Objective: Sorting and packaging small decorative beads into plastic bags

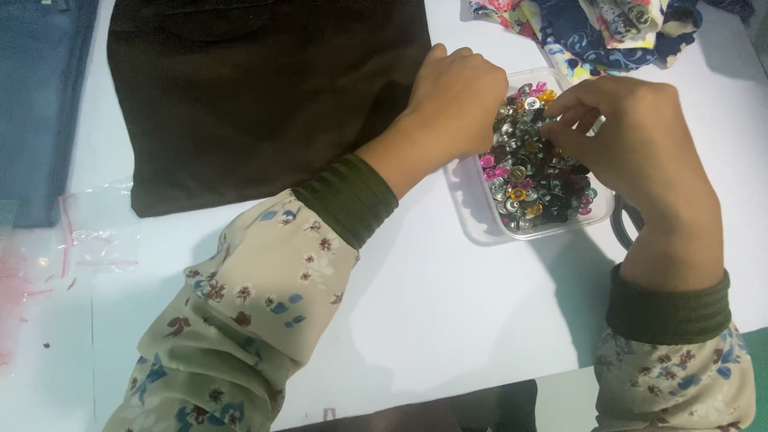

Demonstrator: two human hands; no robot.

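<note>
Snap buttons, silver, pink and orange, fill the clear tub on the white table. My left hand rests curled on its rim; my right hand pinches among them, and I judge light fingertips best.

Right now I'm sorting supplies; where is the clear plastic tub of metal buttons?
The clear plastic tub of metal buttons sits right of centre on the white table, under both hands, right of the dark brown cloth.

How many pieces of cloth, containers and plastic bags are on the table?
Cloth pieces: 3 (dark brown cloth, blue denim, floral fabric)
Clear tub of snap buttons: 1
Clear plastic bag: 1
Total: 5
</note>
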